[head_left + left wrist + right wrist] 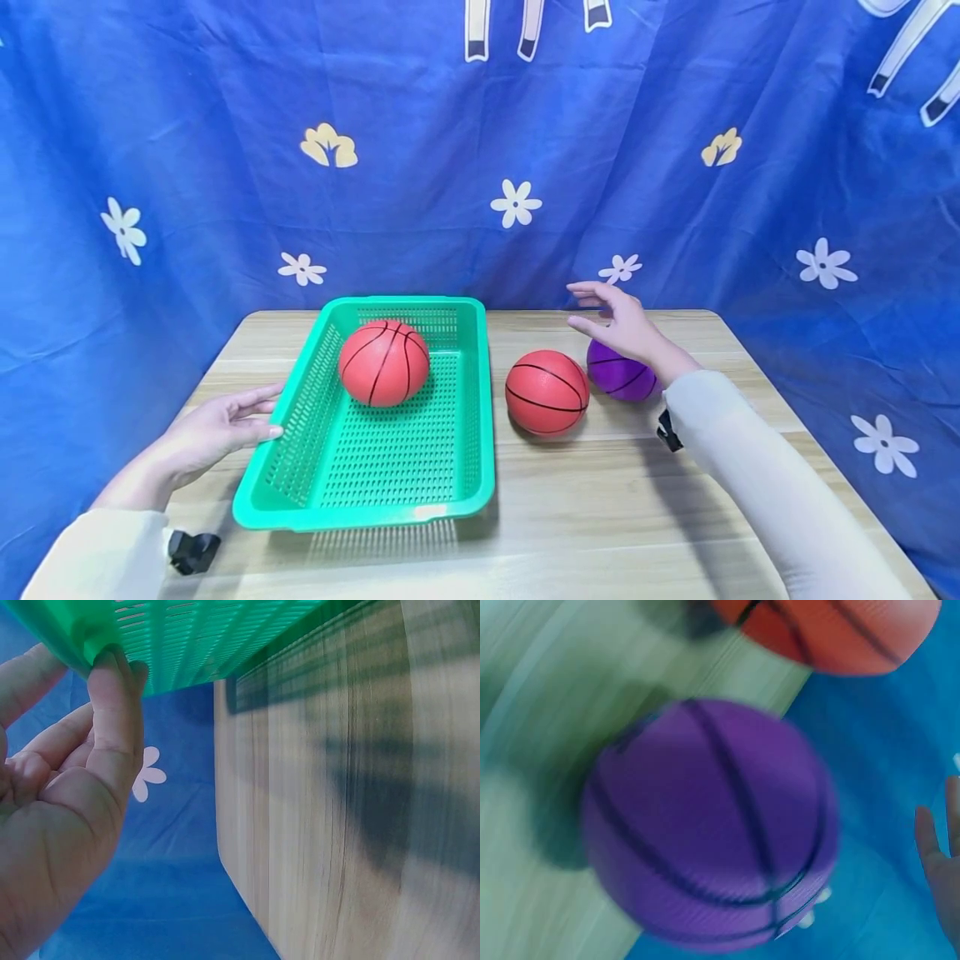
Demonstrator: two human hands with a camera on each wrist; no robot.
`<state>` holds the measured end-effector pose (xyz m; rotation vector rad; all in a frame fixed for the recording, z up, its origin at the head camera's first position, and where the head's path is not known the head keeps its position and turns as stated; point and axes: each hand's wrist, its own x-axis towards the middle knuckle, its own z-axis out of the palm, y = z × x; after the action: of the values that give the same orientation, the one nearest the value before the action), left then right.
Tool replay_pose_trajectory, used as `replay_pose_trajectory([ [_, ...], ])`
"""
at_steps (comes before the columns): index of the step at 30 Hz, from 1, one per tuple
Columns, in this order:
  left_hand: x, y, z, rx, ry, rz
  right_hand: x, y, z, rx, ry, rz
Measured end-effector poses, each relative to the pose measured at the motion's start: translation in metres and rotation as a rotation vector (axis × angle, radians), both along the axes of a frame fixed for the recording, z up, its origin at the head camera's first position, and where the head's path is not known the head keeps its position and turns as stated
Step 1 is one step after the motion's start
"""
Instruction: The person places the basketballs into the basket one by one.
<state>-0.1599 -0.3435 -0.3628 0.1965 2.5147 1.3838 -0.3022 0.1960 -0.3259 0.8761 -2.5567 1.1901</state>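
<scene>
A green basket [487, 400] holds a red ball [384, 363] near its far left part. My left hand [217, 429] grips the basket's left rim between thumb and fingers; in the left wrist view the hand [82, 772] pinches the green rim [67, 645]. Above the purple ball [622, 375], my right hand [622, 325] is raised with fingers extended, holding nothing. The right wrist view has the purple ball [712, 825] large, and part of the hand [945, 877] at the right edge. A second red ball [547, 392] rests between basket and purple ball.
The wooden table [585, 517] carries the basket and balls. A blue curtain [420, 192] with white flowers hangs behind the table and along its sides. Dark wrist devices show at the left sleeve [112, 550] and the right sleeve [765, 475].
</scene>
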Motion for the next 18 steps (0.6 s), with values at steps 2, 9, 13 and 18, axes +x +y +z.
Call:
replay_pose_trajectory([
  [2,0.0,0.0,-0.001,0.007,-0.005,-0.009,-0.001,0.01,-0.004,0.031,0.018,-0.027],
  [9,0.0,0.0,-0.004,0.016,-0.002,-0.012,-0.001,0.041,-0.018,0.119,0.015,-0.152],
  [13,0.0,0.0,-0.004,0.014,-0.002,0.0,0.0,0.056,-0.029,0.148,-0.009,-0.216],
  [18,0.0,0.001,-0.004,0.003,0.005,0.01,0.003,0.071,-0.041,0.155,-0.071,-0.245],
])
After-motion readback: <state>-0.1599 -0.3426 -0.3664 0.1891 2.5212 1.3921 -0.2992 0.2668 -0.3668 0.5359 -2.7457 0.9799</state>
